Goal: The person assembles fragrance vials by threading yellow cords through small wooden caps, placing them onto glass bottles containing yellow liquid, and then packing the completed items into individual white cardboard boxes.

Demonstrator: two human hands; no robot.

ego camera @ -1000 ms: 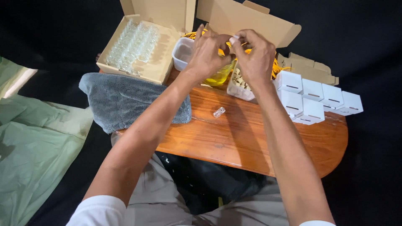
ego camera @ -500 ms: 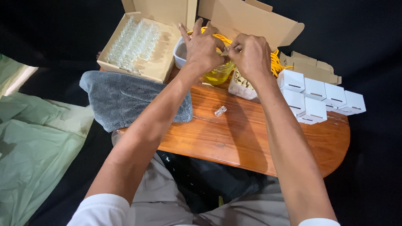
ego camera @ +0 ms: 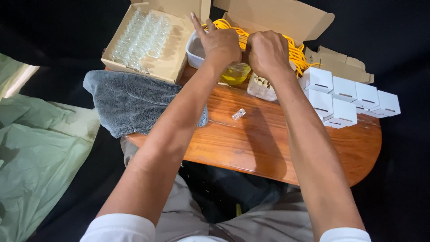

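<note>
Wooden table [ego camera: 268,143] amid black cloth [ego camera: 53,31].

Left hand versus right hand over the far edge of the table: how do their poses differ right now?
The left hand has its fingers spread and pointing up, while the right hand is curled into a closed grip, knuckles toward the camera. The left hand sits over the white tub; the right hand sits above the clear bag. Both are raised close together in front of the yellow cords, and what they hold between them is hidden.
</note>
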